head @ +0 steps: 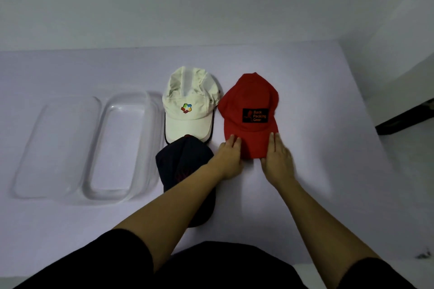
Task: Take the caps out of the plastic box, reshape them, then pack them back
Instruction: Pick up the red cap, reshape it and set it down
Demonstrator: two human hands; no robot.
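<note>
- Reshaping: left hand (231,157), right hand (278,159) on red cap (249,101) brim; fingers (272,141) straight, pressing its edges.
- Next: bow brim evenly, then box (117,148) at 9 o'clock.

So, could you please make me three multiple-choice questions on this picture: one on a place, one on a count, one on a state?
1. Where is the box from the red cap?
A) to its left B) to its right C) on top of it
2. How many caps lie on the table?
A) two B) three C) four
3. The box is:
A) empty B) holding one cap C) shut by its lid

Answers:
1 A, the box lies left, past the white cap.
2 B, the white, the red and the dark cap.
3 A, its floor is bare and the lid lies beside it.
</note>
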